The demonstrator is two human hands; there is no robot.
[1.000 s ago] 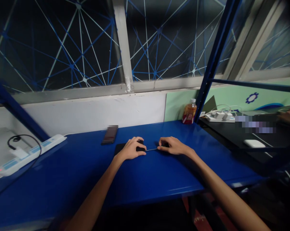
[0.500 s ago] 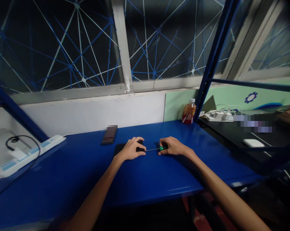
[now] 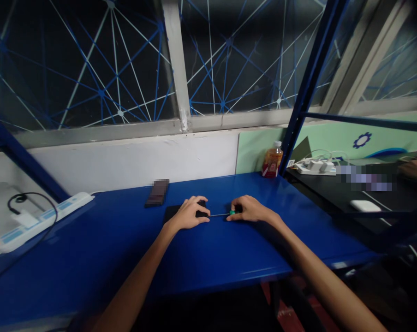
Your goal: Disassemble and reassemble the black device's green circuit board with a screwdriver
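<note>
screwdriver [image 3: 233, 213] sits in your right hand [image 3: 252, 210], its green handle pinched between curled forefinger and thumb, the grip closed to about the handle's thickness, with the tips a little apart at the front. the back of the handle is hidden by your fingers. from the grip the thin metal shaft lies nearly level, pointing left towards your left hand [image 3: 187, 214]. that hand is bent over a black object [image 3: 202, 211], fingers arched across its top, forefinger and thumb parted around the end nearest the shaft; you cannot tell whether it clamps the object or only rests on it. the shaft's tip reaches that end, but whether it touches is too small to tell. a dark flat piece shows past the left side of your hand, and whether it joins the object is unclear. all this lies about midway between the near and far edges of the blue table [image 3: 208, 253]. a dark slab [image 3: 157, 193] lies near the far edge, left of your hands, and a bottle [image 3: 272, 159] stands at the far right corner
</note>
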